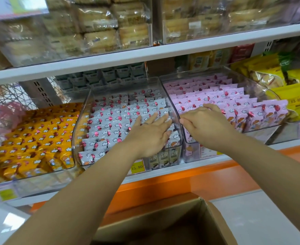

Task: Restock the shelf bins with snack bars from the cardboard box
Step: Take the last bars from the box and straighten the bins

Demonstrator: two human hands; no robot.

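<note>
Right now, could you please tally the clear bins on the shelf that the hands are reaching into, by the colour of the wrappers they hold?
Bin of orange-wrapped bars: 1
Bin of white-wrapped bars: 1
Bin of pink-wrapped bars: 1
Total: 3 bins

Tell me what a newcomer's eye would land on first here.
Three clear bins brim with bright packets: orange bars left, white bars middle, pink bars right. The left hand lies flat on the white bars; the right hand rests on the pink ones. An open cardboard box sits below.
</note>
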